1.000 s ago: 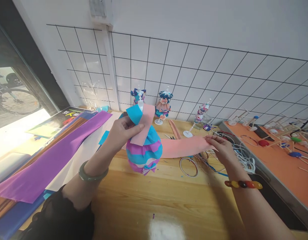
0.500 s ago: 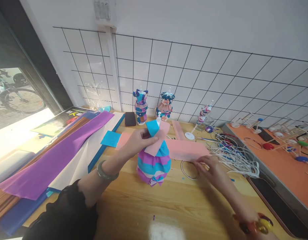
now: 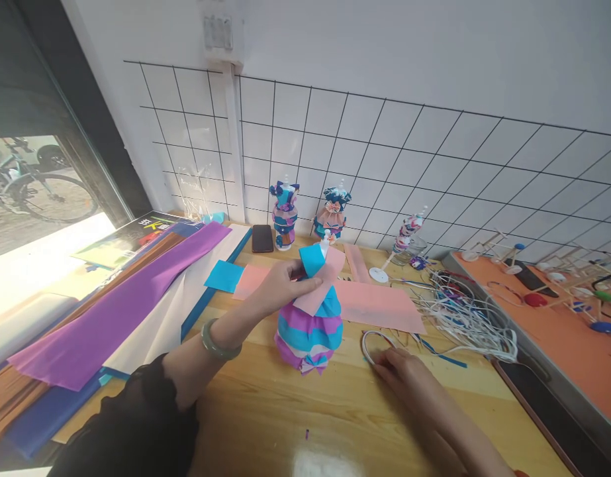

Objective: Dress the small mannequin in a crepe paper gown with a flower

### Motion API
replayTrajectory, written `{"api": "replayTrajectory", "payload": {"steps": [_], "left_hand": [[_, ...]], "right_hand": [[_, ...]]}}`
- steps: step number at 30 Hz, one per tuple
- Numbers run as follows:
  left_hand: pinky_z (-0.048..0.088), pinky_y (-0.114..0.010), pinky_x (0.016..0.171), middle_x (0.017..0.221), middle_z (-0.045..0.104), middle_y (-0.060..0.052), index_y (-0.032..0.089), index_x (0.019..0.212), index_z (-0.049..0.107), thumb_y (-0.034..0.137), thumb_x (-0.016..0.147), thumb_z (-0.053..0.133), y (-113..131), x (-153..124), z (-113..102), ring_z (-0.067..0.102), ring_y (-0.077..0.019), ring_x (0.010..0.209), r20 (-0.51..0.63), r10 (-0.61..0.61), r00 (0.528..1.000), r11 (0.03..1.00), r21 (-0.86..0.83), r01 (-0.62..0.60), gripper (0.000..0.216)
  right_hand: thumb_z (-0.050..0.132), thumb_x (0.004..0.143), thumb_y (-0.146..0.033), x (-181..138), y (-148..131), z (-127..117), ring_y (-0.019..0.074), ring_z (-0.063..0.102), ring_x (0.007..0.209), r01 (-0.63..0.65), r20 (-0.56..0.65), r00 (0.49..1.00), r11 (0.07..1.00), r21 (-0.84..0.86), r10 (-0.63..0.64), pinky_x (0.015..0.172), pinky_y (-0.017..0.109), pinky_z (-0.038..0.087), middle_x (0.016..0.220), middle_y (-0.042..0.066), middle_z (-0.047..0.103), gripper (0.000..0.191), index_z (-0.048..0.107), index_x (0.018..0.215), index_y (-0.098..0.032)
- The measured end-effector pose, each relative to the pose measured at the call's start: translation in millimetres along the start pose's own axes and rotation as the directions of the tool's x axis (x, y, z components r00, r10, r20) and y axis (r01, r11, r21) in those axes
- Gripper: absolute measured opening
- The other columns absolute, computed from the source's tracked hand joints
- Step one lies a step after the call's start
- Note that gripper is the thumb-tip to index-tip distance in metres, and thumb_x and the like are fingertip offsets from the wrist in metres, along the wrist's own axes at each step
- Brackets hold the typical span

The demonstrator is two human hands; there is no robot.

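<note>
A small paper-dress doll [image 3: 310, 328] with blue, purple and pink bands stands on the wooden table [image 3: 285, 411]. My left hand [image 3: 280, 288] is closed round its upper part, pinching a pink paper strip [image 3: 319, 281] and a blue piece [image 3: 311, 258] against it. My right hand [image 3: 402, 374] rests low on the table to the doll's right, fingertips at a white ring of tape [image 3: 377, 344]; its fingers lie loosely flat. A long pink paper sheet [image 3: 379, 306] lies behind the doll.
Purple, white and blue paper sheets [image 3: 111, 324] lie at left. Two finished dress dolls [image 3: 284, 215] and a dark phone [image 3: 262, 238] stand by the grid wall. A tangle of white cords [image 3: 469, 321] lies right, beside an orange tray [image 3: 558, 324].
My right hand has let go of the long pink sheet, which now lies flat, and dropped toward me to the tape ring. The left hand still holds the doll's top.
</note>
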State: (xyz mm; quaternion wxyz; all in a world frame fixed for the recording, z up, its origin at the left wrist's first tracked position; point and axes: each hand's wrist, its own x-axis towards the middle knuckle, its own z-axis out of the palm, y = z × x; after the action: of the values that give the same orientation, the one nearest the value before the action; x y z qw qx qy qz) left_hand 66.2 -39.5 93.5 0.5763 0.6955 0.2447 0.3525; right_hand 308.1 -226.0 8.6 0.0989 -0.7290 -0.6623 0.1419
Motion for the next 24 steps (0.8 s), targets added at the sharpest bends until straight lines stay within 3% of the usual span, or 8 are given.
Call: {"api": "replayTrajectory", "payload": {"steps": [7,15,20,24], "left_hand": [[0.048,-0.035,0.075,0.093,0.067,-0.007,0.017,0.095,0.066,0.04,0.071,0.066,3,-3,1,0.06,-0.0221,0.089,0.042,0.013,0.999,1.0,0.018,-0.013,0.033],[0.047,-0.035,0.079,0.098,0.068,-0.006,0.019,0.094,0.066,0.04,0.072,0.066,7,-5,1,0.06,-0.0232,0.094,0.046,0.036,0.998,0.998,0.054,-0.039,0.031],[0.048,-0.035,0.082,0.102,0.068,-0.006,0.018,0.095,0.066,0.038,0.07,0.068,11,-4,-1,0.06,-0.0242,0.097,-0.001,0.065,0.998,0.997,0.047,-0.065,0.032],[0.048,-0.035,0.082,0.1,0.068,-0.006,0.019,0.093,0.067,0.037,0.068,0.07,10,-4,-1,0.061,-0.0239,0.095,-0.012,0.09,0.996,0.995,0.031,-0.09,0.031]], "right_hand": [[0.044,0.08,-0.024,-12,-12,0,0.0186,0.057,0.069,-0.027,0.036,0.999,0.999,0.038,0.026,0.062,0.028,0.041,0.074,0.004,0.064,0.018,0.058,0.069,-0.021],[0.044,0.084,-0.03,-14,-9,-6,0.0195,0.059,0.075,0.024,0.064,0.997,0.994,0.111,-0.031,0.067,0.028,0.042,0.078,0.004,0.065,0.023,0.063,0.075,-0.022],[0.042,0.085,-0.034,-13,-3,-14,0.0202,0.058,0.068,-0.03,-0.012,0.999,0.997,0.077,0.031,0.063,0.029,0.042,0.071,0.006,0.064,0.03,0.059,0.064,-0.021],[0.042,0.084,-0.033,-17,7,-18,0.0219,0.059,0.07,-0.11,-0.034,0.993,0.991,0.074,0.113,0.065,0.03,0.042,0.076,0.008,0.066,0.028,0.06,0.067,-0.021]]}}
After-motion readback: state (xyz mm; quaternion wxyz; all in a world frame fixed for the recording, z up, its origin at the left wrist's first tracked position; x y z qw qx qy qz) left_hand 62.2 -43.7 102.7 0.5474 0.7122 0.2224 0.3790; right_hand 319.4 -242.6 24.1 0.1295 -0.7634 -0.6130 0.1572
